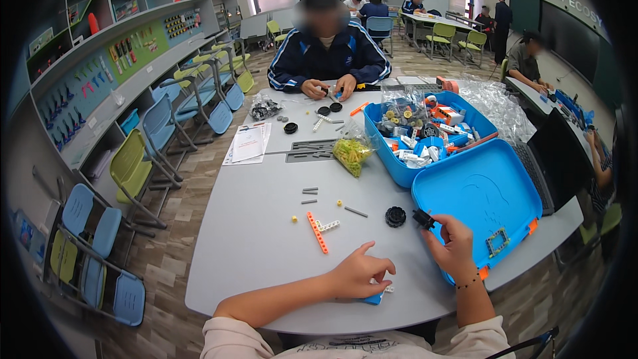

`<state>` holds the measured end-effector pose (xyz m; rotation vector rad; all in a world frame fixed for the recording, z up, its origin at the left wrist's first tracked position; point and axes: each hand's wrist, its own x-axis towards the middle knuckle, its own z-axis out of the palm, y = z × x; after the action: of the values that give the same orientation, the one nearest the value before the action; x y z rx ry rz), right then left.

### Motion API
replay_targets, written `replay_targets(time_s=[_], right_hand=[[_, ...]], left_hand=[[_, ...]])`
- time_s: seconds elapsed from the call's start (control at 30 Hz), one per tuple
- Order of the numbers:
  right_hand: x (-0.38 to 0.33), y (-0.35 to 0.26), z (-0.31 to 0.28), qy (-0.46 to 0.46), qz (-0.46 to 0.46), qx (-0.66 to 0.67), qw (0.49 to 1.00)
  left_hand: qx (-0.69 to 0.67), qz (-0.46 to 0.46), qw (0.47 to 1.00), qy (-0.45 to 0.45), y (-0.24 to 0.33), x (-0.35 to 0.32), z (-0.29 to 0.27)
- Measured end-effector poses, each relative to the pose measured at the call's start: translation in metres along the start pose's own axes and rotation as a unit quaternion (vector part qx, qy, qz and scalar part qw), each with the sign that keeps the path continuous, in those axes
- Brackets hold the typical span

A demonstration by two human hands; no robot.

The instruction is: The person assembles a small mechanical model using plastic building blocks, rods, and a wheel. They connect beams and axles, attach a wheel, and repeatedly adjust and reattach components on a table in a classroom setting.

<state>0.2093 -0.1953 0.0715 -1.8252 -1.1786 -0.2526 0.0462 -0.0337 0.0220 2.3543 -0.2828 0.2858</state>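
My right hand [453, 246] is raised beside the blue lid, its thumb and fingers pinching a small black building-set part [423, 219] whose exact kind I cannot make out. A black toothed wheel [395, 217] lies on the table just left of it. My left hand [362, 272] hovers low over the near part of the table, fingers apart and index finger stretched out. Under its thumb side, partly hidden, are a blue block [374, 298] and a white piece [389, 288]. An orange perforated beam [317, 233] joined to a white beam [328, 225] lies farther left.
A blue bin [393, 167] full of parts stands at right; its lid [465, 193] holds a small frame [497, 242]. Beyond are a bag of yellow-green pieces [352, 155], grey beams [311, 150], papers [249, 143] and a laptop [558, 163]. Opposite, a person [329, 60] handles parts.
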Motion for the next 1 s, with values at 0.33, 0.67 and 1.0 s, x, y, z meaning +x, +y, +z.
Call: replay_targets(time_s=[0.33, 0.67, 1.0], right_hand=[[-0.003, -0.005, -0.002, -0.01, -0.033, 0.019, 0.999], [0.028, -0.043, 0.025, -0.266, -0.026, 0.167, 0.949], [0.106, -0.048, 0.134, -0.368, -0.056, 0.124, 0.92]], left_hand=[[0.088, 0.054, 0.99, 0.095, 0.013, -0.002, -0.013], [0.037, 0.033, 0.975, 0.218, 0.011, -0.013, -0.054], [-0.146, -0.131, 0.916, 0.35, -0.077, -0.031, -0.095]])
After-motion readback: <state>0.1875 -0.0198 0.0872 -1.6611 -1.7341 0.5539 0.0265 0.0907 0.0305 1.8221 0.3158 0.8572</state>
